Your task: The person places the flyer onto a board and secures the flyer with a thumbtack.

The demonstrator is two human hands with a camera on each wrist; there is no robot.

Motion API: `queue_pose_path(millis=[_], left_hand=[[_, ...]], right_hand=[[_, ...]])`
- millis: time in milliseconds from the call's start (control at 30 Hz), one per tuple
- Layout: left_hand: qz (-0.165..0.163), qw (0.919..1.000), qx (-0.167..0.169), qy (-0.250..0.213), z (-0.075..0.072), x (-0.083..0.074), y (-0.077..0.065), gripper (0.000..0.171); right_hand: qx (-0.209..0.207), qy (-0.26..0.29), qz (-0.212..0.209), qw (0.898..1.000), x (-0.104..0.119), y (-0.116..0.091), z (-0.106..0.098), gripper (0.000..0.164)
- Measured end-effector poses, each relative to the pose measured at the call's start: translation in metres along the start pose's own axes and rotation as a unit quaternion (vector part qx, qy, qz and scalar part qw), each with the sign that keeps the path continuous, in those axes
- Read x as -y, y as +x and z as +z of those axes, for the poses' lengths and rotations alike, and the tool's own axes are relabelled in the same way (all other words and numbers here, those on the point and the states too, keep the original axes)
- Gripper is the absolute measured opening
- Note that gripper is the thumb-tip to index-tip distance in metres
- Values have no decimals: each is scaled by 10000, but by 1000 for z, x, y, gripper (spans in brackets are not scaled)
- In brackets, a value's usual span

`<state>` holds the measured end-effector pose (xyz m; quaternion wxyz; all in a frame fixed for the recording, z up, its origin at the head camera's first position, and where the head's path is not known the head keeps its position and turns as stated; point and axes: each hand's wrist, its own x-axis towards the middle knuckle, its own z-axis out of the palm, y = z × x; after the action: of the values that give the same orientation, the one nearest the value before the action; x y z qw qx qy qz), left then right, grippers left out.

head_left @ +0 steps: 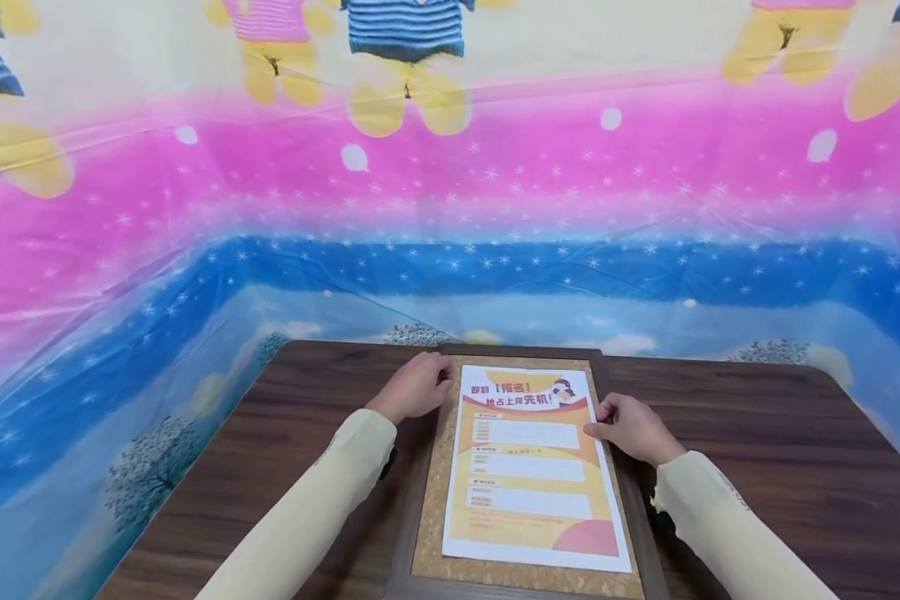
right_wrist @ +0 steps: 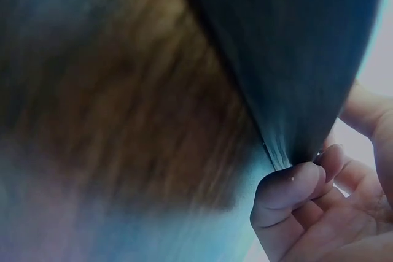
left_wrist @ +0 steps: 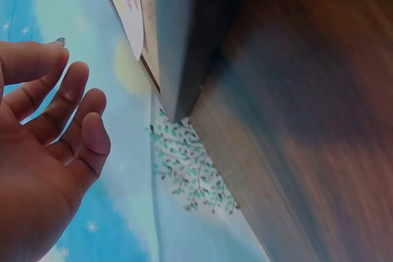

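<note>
A cork board in a dark wooden frame carries a printed poster in yellow, orange and red. Beside the board's upper left side is my left hand, its thumb and forefinger meeting. A tiny shiny bit shows at the thumb tip in the left wrist view; whether it is a nail or a held thing is unclear. At the poster's upper right edge, my right hand pinches with thumb and forefinger. In the right wrist view, the curled fingers largely hide the contact.
Under the board is a dark brown wooden table, its surface reaching out on both sides. A cloth backdrop with pink and blue bands surrounds the table's back and left. Pale sleeves cover both forearms.
</note>
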<state>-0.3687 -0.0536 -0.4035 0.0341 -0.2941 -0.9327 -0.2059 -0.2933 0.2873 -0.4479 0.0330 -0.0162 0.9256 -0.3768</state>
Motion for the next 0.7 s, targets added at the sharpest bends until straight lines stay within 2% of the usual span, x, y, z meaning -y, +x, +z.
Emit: queue_pose_path(millis=[500, 700], left_hand=[[-175, 9979, 524, -345, 16, -14, 43, 15], [-82, 9953, 842, -478, 21, -20, 60, 18]], right_hand=[[54, 74, 166, 9998, -1, 0, 2, 29], [7, 77, 208, 9998, -3, 2, 1, 27]])
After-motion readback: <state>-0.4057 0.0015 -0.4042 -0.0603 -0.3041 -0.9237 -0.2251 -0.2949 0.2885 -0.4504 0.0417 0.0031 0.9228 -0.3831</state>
